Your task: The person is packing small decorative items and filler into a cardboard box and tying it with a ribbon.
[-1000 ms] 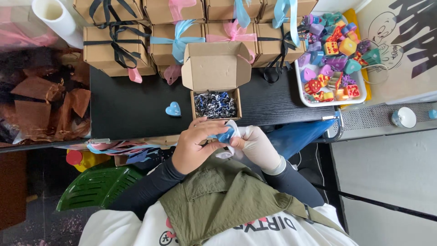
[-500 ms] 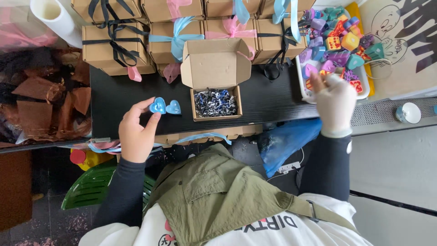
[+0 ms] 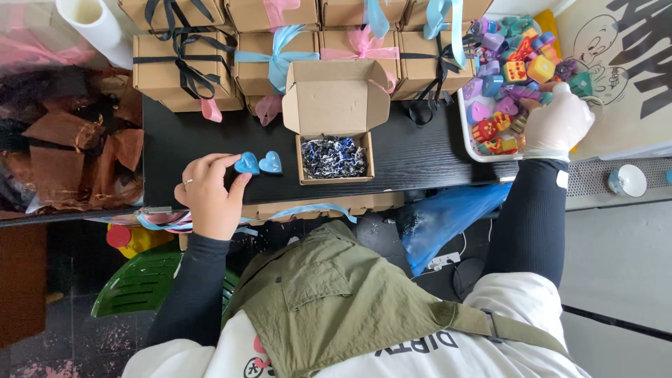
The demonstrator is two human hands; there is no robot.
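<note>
Far left: paper roll (image 3: 89, 21) cut off by top edge; heap of brown wrapping (image 3: 63, 150) under glare, contents hard to make out. Green chair (image 3: 157, 283) partly hidden below black table (image 3: 189, 136).

Left hand (image 3: 210, 192) bare, ring on one finger, fingertips pinched on darker blue heart (image 3: 246, 163) resting on table. Touching it on the right, lighter blue heart (image 3: 270, 162). Both just left of open box.

Centre: open cardboard box (image 3: 334, 136), lid up, filled with dark blue-and-white shredded paper (image 3: 334, 157); nothing else visible inside. Behind it, rows of closed boxes (image 3: 266, 59) tied with black, pink and blue ribbon, top row cut off by frame. Loose blue ribbon (image 3: 311, 210) along near table edge.

Right: white tray (image 3: 467, 126) heaped with small coloured shapes (image 3: 507, 66) — purple, teal, red, orange; exact forms hard to read. Right hand (image 3: 556, 119), white-gloved, over tray's right side, fingers curled down into pile; whether anything gripped, cannot tell. Blue plastic bag (image 3: 448, 217) below table edge. Small white cup (image 3: 625, 180) far right.

Versus half a second earlier: darker heart lower, now on table against lighter one; gloved hand farther right and deeper into tray.
</note>
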